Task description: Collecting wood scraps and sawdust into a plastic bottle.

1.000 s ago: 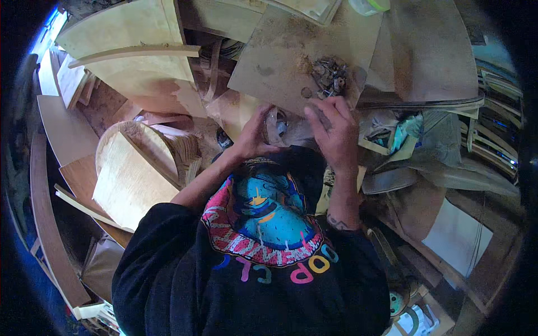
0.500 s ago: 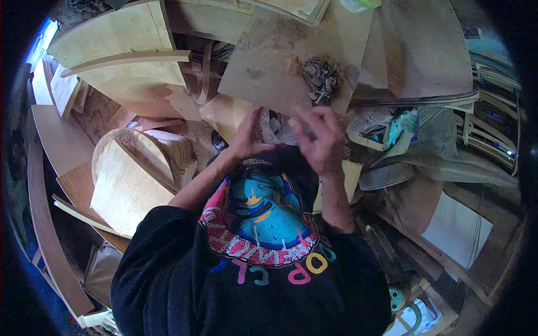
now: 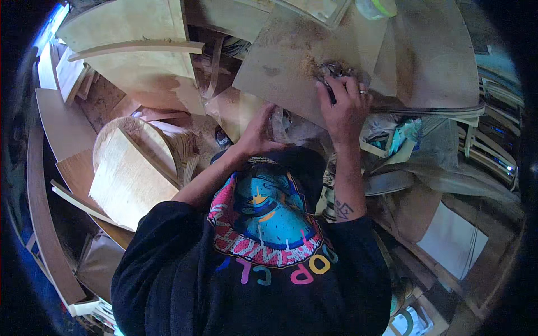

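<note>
A small heap of metal hardware [image 3: 336, 69], bolt-like pieces among sawdust, lies on a wide thin board [image 3: 291, 73] ahead of me. My right hand [image 3: 346, 106] is at this heap with its fingers bent down into it; the fingertips and whatever they pinch are hidden. Close to my body, my left hand [image 3: 259, 135] curves around the side of a clear plastic bag [image 3: 284, 124]. The bag's mouth seems to gape upward, and something small and pale shows inside it.
A clear tub with a green rim [image 3: 376, 8] stands at the far edge. Curved plywood pieces [image 3: 131, 176] are stacked at my left. A frame with teal plastic [image 3: 400, 137] lies right of my right forearm, and slatted curved wooden parts [image 3: 487, 145] stand farther right.
My right hand has moved forward and right, from beside the plastic bag to the metal heap. My left hand stays at the bag. The whole view has shifted slightly.
</note>
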Demonstrator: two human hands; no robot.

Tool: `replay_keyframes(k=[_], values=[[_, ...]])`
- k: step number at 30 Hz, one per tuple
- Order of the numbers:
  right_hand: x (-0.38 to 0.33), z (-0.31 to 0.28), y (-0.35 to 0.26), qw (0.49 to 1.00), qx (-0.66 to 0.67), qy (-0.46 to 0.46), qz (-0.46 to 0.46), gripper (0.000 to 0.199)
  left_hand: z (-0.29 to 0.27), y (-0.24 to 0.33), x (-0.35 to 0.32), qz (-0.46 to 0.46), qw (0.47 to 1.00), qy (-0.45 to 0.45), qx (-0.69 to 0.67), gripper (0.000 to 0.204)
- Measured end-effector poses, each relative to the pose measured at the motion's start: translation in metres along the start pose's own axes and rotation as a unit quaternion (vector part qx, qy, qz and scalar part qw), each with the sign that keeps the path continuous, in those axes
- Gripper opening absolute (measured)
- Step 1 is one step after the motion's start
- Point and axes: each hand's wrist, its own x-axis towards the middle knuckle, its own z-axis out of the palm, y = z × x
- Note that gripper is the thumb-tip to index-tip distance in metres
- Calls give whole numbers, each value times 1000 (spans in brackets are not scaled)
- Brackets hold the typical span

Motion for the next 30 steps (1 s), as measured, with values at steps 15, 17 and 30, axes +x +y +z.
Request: replay_keyframes(k=[15, 17, 30], values=[[-55, -32, -30, 974, 207, -88, 33, 23, 9, -12, -7, -59, 996, -11, -66, 108], [-53, -32, -17, 979, 186, -38, 71, 24, 5, -3, -3, -25, 998, -14, -52, 109], [-31, -20, 3, 987, 116, -58, 94, 20, 4, 3, -1, -1, 996, -45, -73, 114]])
